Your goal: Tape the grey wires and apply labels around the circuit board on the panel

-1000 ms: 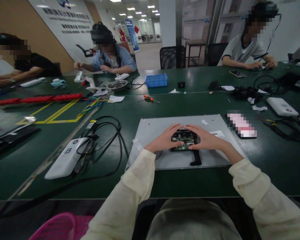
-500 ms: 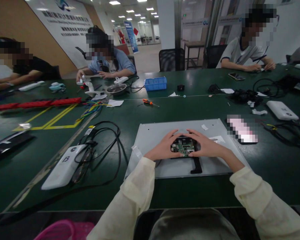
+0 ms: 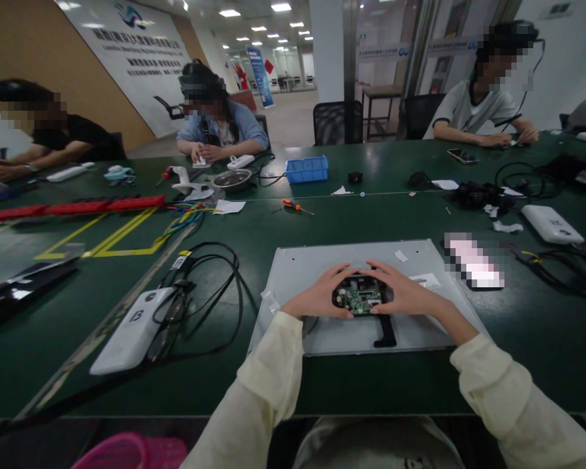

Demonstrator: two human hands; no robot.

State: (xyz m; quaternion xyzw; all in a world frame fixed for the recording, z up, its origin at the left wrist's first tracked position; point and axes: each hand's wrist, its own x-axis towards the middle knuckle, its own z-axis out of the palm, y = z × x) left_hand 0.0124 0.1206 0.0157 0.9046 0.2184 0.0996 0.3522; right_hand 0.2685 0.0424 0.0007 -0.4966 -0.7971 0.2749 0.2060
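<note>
Left hand (image 3: 320,294) and right hand (image 3: 407,291) clasp circuit board (image 3: 360,301) between them | over grey panel (image 3: 303,267) on counter (image 3: 254,226) | looks light, stiff, fragile to me | best held by edges, never pressed mid-face

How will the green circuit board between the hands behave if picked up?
Probably stiff: the circuit board looks flat, with no visible sag. Likely fragile: bare components sit exposed on its face, so pressing there could damage them. It may not lift alone, since it seems to sit in a black housing, though the hands hide most edges.
</note>
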